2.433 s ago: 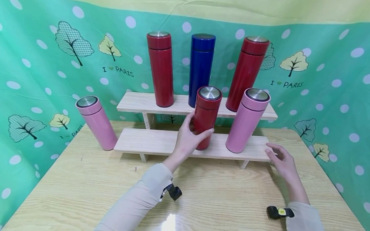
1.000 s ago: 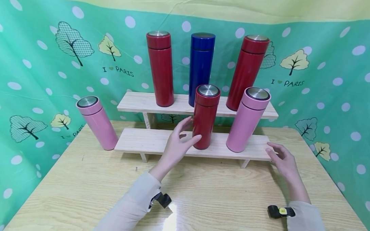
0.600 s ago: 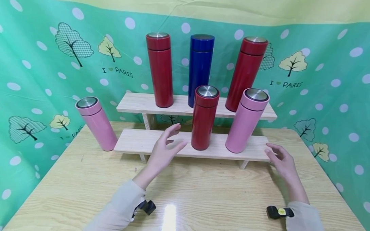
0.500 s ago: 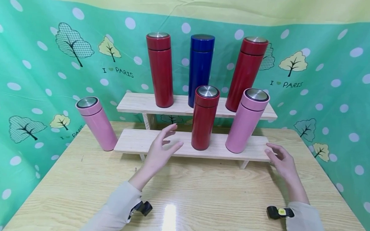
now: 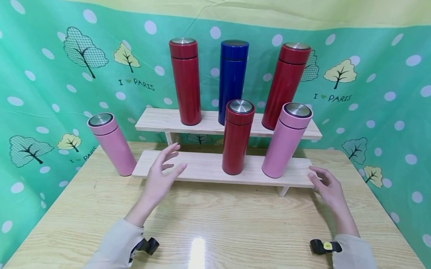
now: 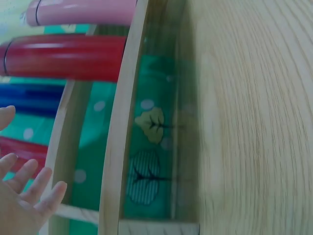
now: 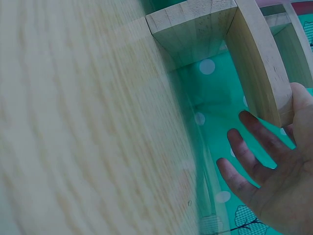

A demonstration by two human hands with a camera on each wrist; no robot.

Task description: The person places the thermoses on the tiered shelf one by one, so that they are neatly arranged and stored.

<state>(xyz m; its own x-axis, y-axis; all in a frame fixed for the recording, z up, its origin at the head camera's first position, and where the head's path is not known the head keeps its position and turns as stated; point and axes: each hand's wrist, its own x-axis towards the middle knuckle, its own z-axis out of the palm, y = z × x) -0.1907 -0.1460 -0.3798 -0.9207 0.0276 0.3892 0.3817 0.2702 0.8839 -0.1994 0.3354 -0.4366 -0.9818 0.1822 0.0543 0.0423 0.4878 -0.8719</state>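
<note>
My left hand [image 5: 160, 180] hovers by the left part of the lower shelf board [image 5: 196, 165], its fingers spread and nothing between them. To its right a red thermos [image 5: 237, 143] stands upright on that board, a pink thermos [image 5: 286, 143] beside it. Another pink thermos [image 5: 113, 146] stands on the table just off the board's left end, left of my hand. At the opposite end, my right hand [image 5: 329, 190] pinches the board's tip between thumb and index finger; in the right wrist view the other fingers [image 7: 242, 152] extend below the board.
On the higher back shelf [image 5: 208, 128] stand a red thermos [image 5: 186, 86], a blue thermos [image 5: 233, 79] and another red thermos [image 5: 286, 89]. Wooden legs lift both boards above the table [image 5: 227, 218]. A green patterned cloth [image 5: 107, 71] hangs behind.
My left hand has let go of the red thermos, which stays standing on the lower board, and has drawn away leftward. My right hand has kept its place.
</note>
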